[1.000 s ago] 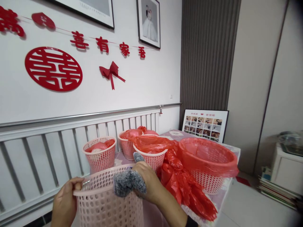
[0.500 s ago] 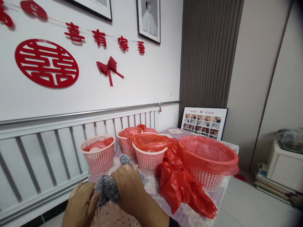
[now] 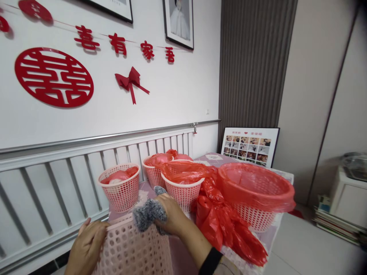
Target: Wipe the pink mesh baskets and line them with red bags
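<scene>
A pale pink perforated plastic basket (image 3: 134,250) fills the bottom of the head view, close to me. My left hand (image 3: 86,248) lies flat against its left side near the rim. My right hand (image 3: 172,215) is closed on a fuzzy grey cloth (image 3: 149,214) and presses it onto the basket's top edge. Whether the left fingers grip the basket wall or only rest on it I cannot tell.
On the table (image 3: 269,238) stand three small pink baskets (image 3: 120,191) with red bags, a big basket lined in red plastic (image 3: 255,194) and a heap of red bags (image 3: 226,229). A framed photo collage (image 3: 249,145) leans at the back. White railing (image 3: 57,183) runs along the left.
The basket has come back up into view after dropping low half a second ago. My right hand with the grey cloth shifted right along its rim; my left hand moved down its left side.
</scene>
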### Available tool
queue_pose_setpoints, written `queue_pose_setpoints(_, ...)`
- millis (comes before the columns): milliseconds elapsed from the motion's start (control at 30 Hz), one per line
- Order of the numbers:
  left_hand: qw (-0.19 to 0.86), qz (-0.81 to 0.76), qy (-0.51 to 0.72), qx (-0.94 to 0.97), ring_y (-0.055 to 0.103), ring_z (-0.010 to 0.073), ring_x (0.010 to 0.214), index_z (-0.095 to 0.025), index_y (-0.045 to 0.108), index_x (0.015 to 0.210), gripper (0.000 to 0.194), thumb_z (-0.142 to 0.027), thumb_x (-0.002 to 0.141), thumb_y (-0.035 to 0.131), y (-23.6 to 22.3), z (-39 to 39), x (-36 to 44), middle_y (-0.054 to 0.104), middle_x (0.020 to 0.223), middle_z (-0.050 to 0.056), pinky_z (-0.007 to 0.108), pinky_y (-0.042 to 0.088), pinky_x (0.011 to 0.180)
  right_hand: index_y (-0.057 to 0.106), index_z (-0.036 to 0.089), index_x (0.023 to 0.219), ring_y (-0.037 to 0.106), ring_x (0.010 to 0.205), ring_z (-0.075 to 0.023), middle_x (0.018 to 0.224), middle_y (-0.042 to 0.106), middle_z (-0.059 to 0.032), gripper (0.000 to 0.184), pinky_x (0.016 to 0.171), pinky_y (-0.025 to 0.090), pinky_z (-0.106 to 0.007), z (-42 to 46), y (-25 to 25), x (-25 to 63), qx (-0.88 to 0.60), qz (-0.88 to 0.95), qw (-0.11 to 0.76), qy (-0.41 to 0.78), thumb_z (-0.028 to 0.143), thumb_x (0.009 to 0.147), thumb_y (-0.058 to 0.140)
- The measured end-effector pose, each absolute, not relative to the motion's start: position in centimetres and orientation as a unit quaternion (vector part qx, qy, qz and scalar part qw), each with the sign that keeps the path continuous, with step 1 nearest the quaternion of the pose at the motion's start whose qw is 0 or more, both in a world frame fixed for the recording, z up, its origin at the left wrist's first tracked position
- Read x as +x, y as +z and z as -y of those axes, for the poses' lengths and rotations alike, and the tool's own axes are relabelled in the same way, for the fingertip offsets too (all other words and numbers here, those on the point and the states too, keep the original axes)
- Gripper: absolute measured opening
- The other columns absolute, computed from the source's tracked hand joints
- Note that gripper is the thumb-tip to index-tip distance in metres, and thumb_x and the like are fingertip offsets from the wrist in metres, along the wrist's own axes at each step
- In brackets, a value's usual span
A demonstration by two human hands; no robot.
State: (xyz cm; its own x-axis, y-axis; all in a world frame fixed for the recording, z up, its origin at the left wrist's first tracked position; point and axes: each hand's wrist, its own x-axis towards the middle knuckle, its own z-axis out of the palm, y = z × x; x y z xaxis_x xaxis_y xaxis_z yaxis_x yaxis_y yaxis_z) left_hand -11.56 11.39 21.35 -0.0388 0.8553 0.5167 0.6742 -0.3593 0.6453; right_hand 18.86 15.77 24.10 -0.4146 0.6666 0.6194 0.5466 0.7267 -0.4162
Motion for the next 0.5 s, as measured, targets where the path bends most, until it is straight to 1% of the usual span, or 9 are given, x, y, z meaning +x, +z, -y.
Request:
queue_pose_setpoints(67, 0.116, -0.558, 0.476, 0.670, 0.069, 0.0217, 0.075, -0.029, 0.066, 0.067, 0.042, -0.061, 0.086, 0.047, 21.4, -11.4, -11.9, 0.065, 0.064, -0.005, 0.055, 0.016, 0.131, 0.060, 0.024, 0.083, 0.061, 0.088, -0.0238, 0.088, 0.068, -0.0021, 0.016, 0.091, 0.049, -0.039, -16.5, 23.2, 19.5, -0.348, 0.828, 0.427, 0.104, 0.023, 0.069, 0.069)
queue_pose_setpoints(167, 0.150, -0.557, 0.484, 0.658, 0.068, 0.0215, 0.078, -0.029, 0.066, 0.065, 0.048, -0.070, 0.084, 0.050, 21.5, -11.5, -12.5, 0.066, 0.067, -0.005, 0.049, 0.015, 0.132, 0.064, 0.023, 0.087, 0.064, 0.092, -0.0237, 0.091, 0.071, -0.0027, 0.018, 0.097, 0.050, -0.040, -17.5, 21.9, 20.1, -0.349, 0.803, 0.464, 0.137, 0.019, 0.069, 0.064)
queue_pose_setpoints(200, 0.160, -0.556, 0.480, 0.660, 0.067, 0.0214, 0.078, -0.029, 0.067, 0.066, 0.050, -0.074, 0.082, 0.052, 21.6, -11.5, -12.6, 0.068, 0.069, -0.004, 0.050, 0.014, 0.132, 0.065, 0.023, 0.090, 0.066, 0.094, -0.0240, 0.094, 0.073, -0.0037, 0.021, 0.098, 0.050, -0.040, -17.8, 21.4, 20.3, -0.354, 0.790, 0.478, 0.148, 0.018, 0.070, 0.063)
queue_pose_setpoints(267, 0.169, -0.553, 0.460, 0.674, 0.066, 0.0225, 0.078, -0.028, 0.068, 0.068, 0.050, -0.077, 0.077, 0.057, 21.9, -11.4, -12.7, 0.071, 0.073, -0.003, 0.054, 0.018, 0.130, 0.068, 0.022, 0.101, 0.068, 0.101, -0.0252, 0.104, 0.075, -0.0065, 0.029, 0.100, 0.052, -0.042, -18.4, 20.0, 20.5, -0.371, 0.756, 0.511, 0.171, 0.018, 0.072, 0.062)
queue_pose_setpoints(333, 0.163, -0.559, 0.439, 0.684, 0.066, 0.0246, 0.082, -0.028, 0.069, 0.072, 0.050, -0.076, 0.079, 0.057, 22.3, -11.1, -12.5, 0.071, 0.076, -0.001, 0.057, 0.026, 0.124, 0.068, 0.020, 0.110, 0.070, 0.105, -0.0271, 0.111, 0.075, -0.0100, 0.034, 0.099, 0.053, -0.046, -18.7, 18.3, 20.6, -0.400, 0.711, 0.545, 0.195, 0.024, 0.077, 0.060)
queue_pose_setpoints(367, 0.153, -0.565, 0.429, 0.688, 0.067, 0.0255, 0.083, -0.029, 0.070, 0.074, 0.050, -0.075, 0.080, 0.055, 22.4, -10.8, -12.4, 0.072, 0.077, -0.001, 0.056, 0.034, 0.119, 0.067, 0.019, 0.112, 0.071, 0.106, -0.0284, 0.113, 0.075, -0.0119, 0.035, 0.098, 0.054, -0.048, -18.8, 17.4, 20.6, -0.418, 0.685, 0.561, 0.206, 0.027, 0.080, 0.059)
queue_pose_setpoints(400, 0.138, -0.572, 0.423, 0.689, 0.067, 0.0261, 0.084, -0.029, 0.071, 0.075, 0.051, -0.075, 0.081, 0.052, 22.5, -10.6, -12.2, 0.072, 0.077, 0.000, 0.053, 0.042, 0.110, 0.068, 0.019, 0.112, 0.072, 0.104, -0.0298, 0.112, 0.076, -0.0131, 0.033, 0.097, 0.055, -0.050, -18.9, 16.5, 20.5, -0.436, 0.659, 0.574, 0.216, 0.031, 0.082, 0.057)
queue_pose_setpoints(433, 0.124, -0.578, 0.414, 0.693, 0.067, 0.0264, 0.085, -0.029, 0.072, 0.076, 0.051, -0.075, 0.082, 0.051, 22.5, -10.3, -12.0, 0.073, 0.079, 0.001, 0.049, 0.047, 0.102, 0.068, 0.019, 0.109, 0.073, 0.102, -0.0308, 0.110, 0.077, -0.0135, 0.032, 0.094, 0.057, -0.051, -18.9, 15.7, 20.4, -0.452, 0.635, 0.584, 0.227, 0.035, 0.084, 0.055)
queue_pose_setpoints(500, 0.097, -0.580, 0.402, 0.702, 0.069, 0.0259, 0.087, -0.031, 0.074, 0.080, 0.048, -0.073, 0.084, 0.051, 22.6, -9.8, -11.5, 0.075, 0.083, 0.001, 0.045, 0.049, 0.095, 0.070, 0.020, 0.102, 0.075, 0.098, -0.0311, 0.104, 0.078, -0.0124, 0.029, 0.090, 0.059, -0.051, -18.8, 14.7, 19.8, -0.472, 0.601, 0.595, 0.247, 0.038, 0.086, 0.053)
